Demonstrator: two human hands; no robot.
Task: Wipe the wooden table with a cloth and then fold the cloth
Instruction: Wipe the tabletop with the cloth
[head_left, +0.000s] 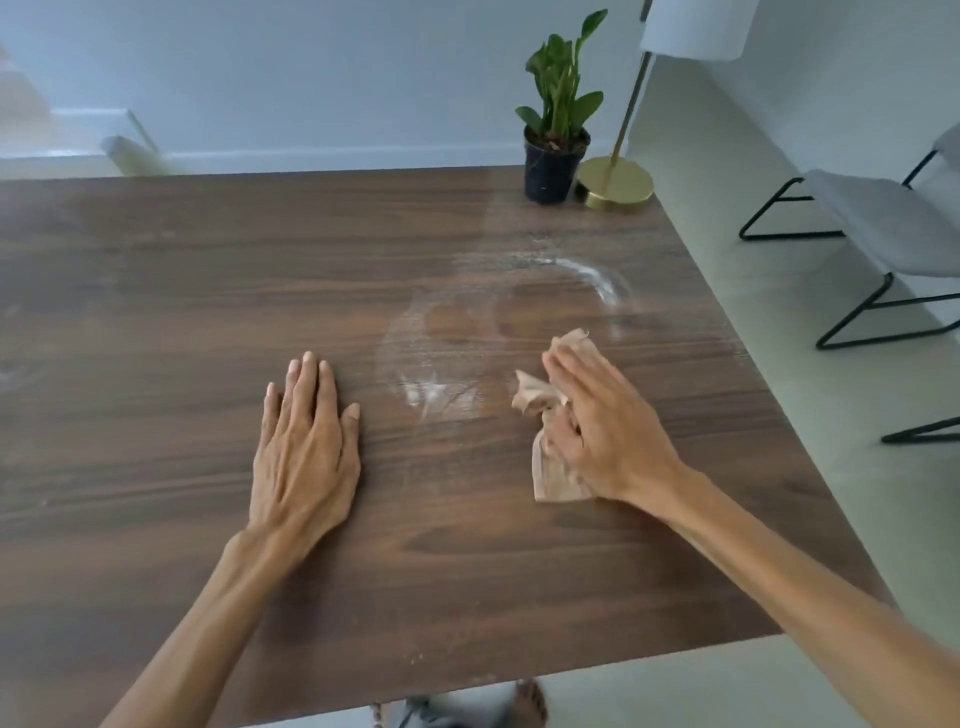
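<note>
Cloth (551, 470): beige, crumpled, lies on wooden table (156, 291) toward its right side, pinned under right hand (597, 423). Fingers flat and spread on top, pressing rather than pinching; can't tell if any are curled round fabric. Looks thin, soft, light, so it'll bunch and slide w/ little force; for folding prob. best taken by the free corners poking out. Left hand (304, 452) flat, empty, braced on bare wood. White powdery smears (597, 275) beyond cloth, not yet wiped. Potted plant (557, 111) and lamp base (615, 184) at far corner.

The right hand (597, 426) hides the middle of the cloth (553, 478). The lamp (615, 182) shade and 1 chair (883, 223) run past the frame's edges.
</note>
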